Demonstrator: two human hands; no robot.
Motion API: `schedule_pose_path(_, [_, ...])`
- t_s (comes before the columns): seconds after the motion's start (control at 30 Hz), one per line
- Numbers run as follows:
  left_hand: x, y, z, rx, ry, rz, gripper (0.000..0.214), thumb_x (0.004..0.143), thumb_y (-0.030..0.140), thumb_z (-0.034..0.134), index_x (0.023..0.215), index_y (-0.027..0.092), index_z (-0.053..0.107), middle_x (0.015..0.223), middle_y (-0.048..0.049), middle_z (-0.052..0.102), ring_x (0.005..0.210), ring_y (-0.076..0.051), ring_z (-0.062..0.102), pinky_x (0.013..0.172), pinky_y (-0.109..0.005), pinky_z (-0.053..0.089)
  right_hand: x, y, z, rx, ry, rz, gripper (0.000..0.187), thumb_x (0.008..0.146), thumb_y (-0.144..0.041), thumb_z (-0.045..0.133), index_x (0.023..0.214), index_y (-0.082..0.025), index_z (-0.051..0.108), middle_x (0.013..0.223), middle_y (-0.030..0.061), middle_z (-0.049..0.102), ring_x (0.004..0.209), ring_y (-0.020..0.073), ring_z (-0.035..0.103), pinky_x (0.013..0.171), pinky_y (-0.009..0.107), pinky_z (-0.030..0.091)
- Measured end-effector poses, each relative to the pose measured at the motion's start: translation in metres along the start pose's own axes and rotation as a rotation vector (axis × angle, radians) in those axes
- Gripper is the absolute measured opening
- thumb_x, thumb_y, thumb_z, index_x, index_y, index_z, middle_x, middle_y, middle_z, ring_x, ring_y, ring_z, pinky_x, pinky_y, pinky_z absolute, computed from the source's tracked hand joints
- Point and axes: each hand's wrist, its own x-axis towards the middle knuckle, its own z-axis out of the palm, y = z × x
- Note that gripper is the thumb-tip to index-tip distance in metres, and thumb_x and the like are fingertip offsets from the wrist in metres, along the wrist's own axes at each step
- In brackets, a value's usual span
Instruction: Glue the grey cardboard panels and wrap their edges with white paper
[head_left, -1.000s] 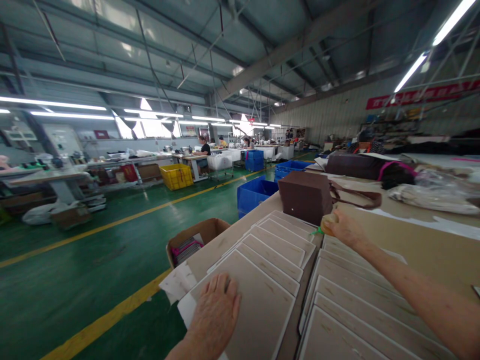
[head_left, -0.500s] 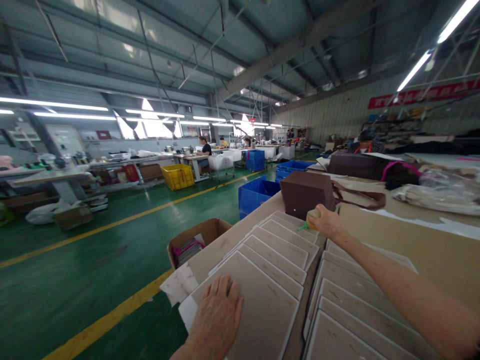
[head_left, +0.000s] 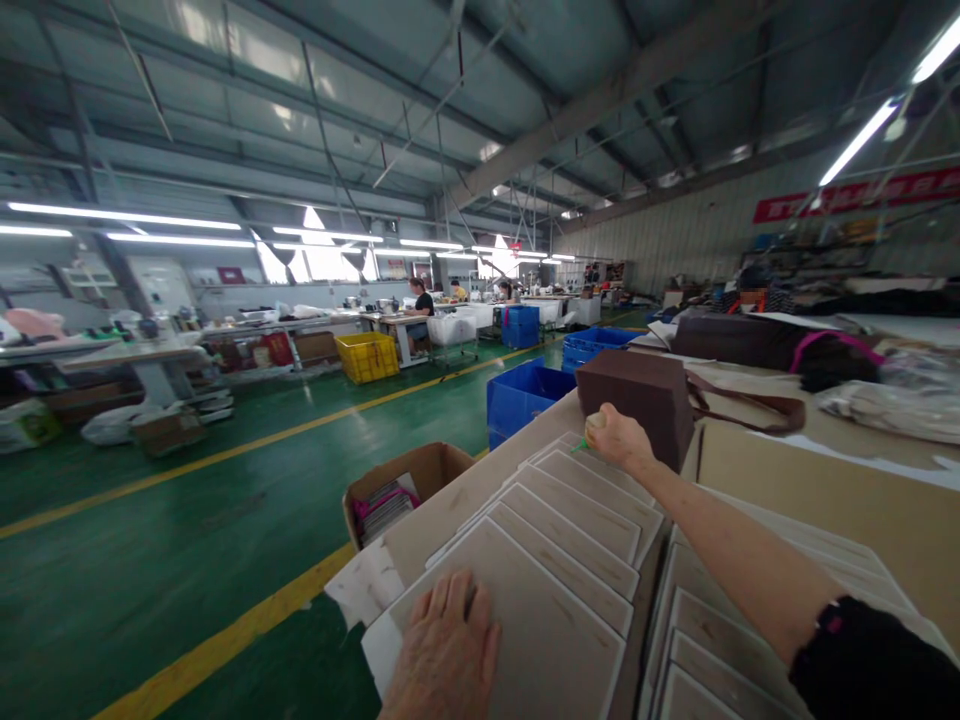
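My left hand (head_left: 446, 640) lies flat, fingers stretched, on the nearest grey-beige panel (head_left: 544, 605) with pale edges. Several such panels overlap in a row running away from me along the table. At the row's far end, my right hand (head_left: 624, 440) is closed around a small yellowish squeeze bottle (head_left: 594, 428), mostly hidden by the fingers. Its green nozzle (head_left: 579, 446) points left, low over the farthest panels; whether it touches them I cannot tell. Just behind that hand stands a dark brown box (head_left: 637, 390) with a strap. A second row of panels (head_left: 712, 640) lies under my right forearm.
An open cardboard box (head_left: 450, 465) with stacked pieces stands left of the table, on the green floor. Farther along are blue crates (head_left: 517, 405) and a yellow crate (head_left: 367, 358). A large tan board (head_left: 825, 490) and plastic-wrapped material (head_left: 900, 410) lie on the right.
My right hand and the bottle have moved left across the far panels, and a black sleeve now shows. My left hand stays flat on the near panel. The view has shifted slightly.
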Motion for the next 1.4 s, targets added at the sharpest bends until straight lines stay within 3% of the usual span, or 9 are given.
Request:
schedule_pose_path(0.23, [-0.002, -0.003, 0.005, 0.0, 0.025, 0.02, 0.032, 0.091, 0.025, 0.046, 0.12, 0.02, 0.059, 0.127, -0.0116, 0.058, 0.119, -0.03, 0.053, 0.1, -0.048, 0.046, 0.011, -0.02, 0.009, 0.012, -0.006, -0.035, 0.035, 0.096, -0.043, 0.055, 0.119, -0.017, 0.059, 0.108, 0.0067, 0.064, 0.092, 0.0196, 0.063, 0.082, 0.041, 0.053])
schedule_pose_path(0.43, [-0.002, -0.003, 0.003, 0.01, 0.046, 0.021, 0.03, 0.091, 0.025, 0.048, 0.117, 0.022, 0.06, 0.126, -0.0103, 0.058, 0.119, -0.029, 0.053, 0.101, -0.047, 0.045, 0.008, -0.016, 0.003, 0.002, -0.024, -0.048, 0.036, 0.096, -0.044, 0.054, 0.119, -0.017, 0.059, 0.108, 0.0069, 0.064, 0.092, 0.0198, 0.063, 0.083, 0.042, 0.052])
schedule_pose_path(0.8, [0.002, 0.005, -0.008, 0.051, -0.097, -0.027, 0.037, 0.093, 0.022, 0.042, 0.126, 0.017, 0.059, 0.134, -0.0147, 0.055, 0.126, -0.032, 0.05, 0.105, -0.052, 0.042, -0.022, 0.049, -0.026, -0.074, -0.061, -0.025, 0.039, 0.097, -0.051, 0.048, 0.111, -0.017, 0.06, 0.089, 0.0035, 0.064, 0.077, 0.0173, 0.062, 0.074, 0.035, 0.05])
schedule_pose_path(1.07, [0.001, 0.005, -0.007, 0.058, -0.049, -0.021, 0.033, 0.093, 0.021, 0.043, 0.12, 0.017, 0.062, 0.128, -0.014, 0.058, 0.12, -0.031, 0.053, 0.102, -0.052, 0.044, -0.035, 0.079, -0.037, -0.082, -0.057, -0.031, 0.036, 0.096, -0.05, 0.05, 0.108, -0.017, 0.06, 0.084, 0.0011, 0.062, 0.071, 0.0154, 0.059, 0.071, 0.034, 0.049])
schedule_pose_path(1.2, [0.002, 0.003, -0.004, 0.064, -0.042, -0.02, 0.034, 0.093, 0.021, 0.042, 0.122, 0.018, 0.061, 0.128, -0.0137, 0.058, 0.12, -0.031, 0.053, 0.101, -0.052, 0.044, -0.035, 0.073, -0.037, -0.075, -0.049, -0.025, 0.036, 0.096, -0.049, 0.051, 0.109, -0.017, 0.06, 0.087, 0.0019, 0.062, 0.073, 0.0156, 0.059, 0.071, 0.034, 0.05])
schedule_pose_path(1.4, [0.001, 0.003, -0.008, 0.045, -0.009, 0.003, 0.034, 0.094, 0.022, 0.041, 0.121, 0.018, 0.061, 0.127, -0.013, 0.058, 0.12, -0.03, 0.054, 0.102, -0.051, 0.044, -0.025, 0.035, -0.021, -0.044, -0.031, -0.045, 0.036, 0.097, -0.048, 0.051, 0.112, -0.017, 0.059, 0.095, 0.0038, 0.063, 0.081, 0.0172, 0.062, 0.076, 0.037, 0.051])
